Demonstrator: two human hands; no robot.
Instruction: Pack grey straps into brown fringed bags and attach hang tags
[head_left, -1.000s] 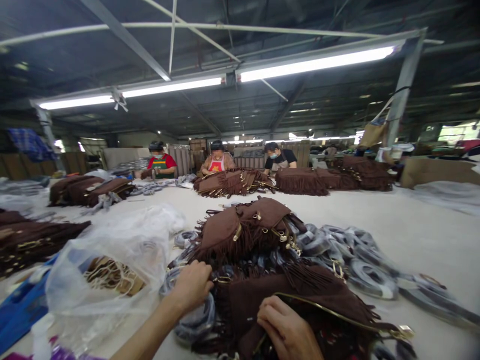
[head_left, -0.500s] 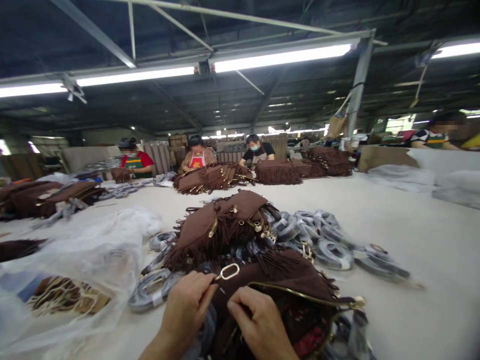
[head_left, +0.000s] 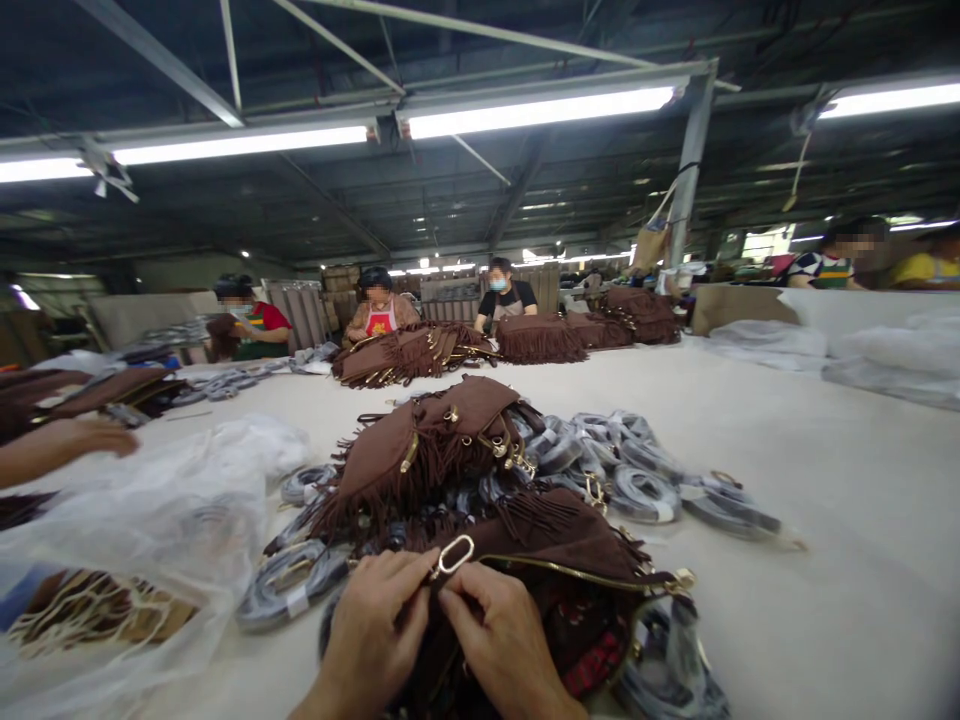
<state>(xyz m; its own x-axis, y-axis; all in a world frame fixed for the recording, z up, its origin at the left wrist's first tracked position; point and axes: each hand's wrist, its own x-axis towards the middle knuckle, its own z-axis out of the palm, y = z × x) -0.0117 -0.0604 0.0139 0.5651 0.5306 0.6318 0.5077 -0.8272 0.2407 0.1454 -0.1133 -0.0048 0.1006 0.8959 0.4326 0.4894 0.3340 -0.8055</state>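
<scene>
Where fingers [head_left: 414,573] meet: one gold clip [head_left: 472,546] is pinched by left hand [head_left: 375,622]
Right hand [head_left: 504,628]: grip cannot be seen
Bag [head_left: 562,540] below fingers: one, part-hidden

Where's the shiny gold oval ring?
In the head view, the oval ring pokes up below centre, slightly left, between the left hand and right hand.

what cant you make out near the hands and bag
Head view: whether the gold ring joins the open bag, hidden by the left hand.
Head view: part of the bag's near side, behind the right hand.
Head view: rest of a co-worker's arm, cut by the left edge.
</scene>
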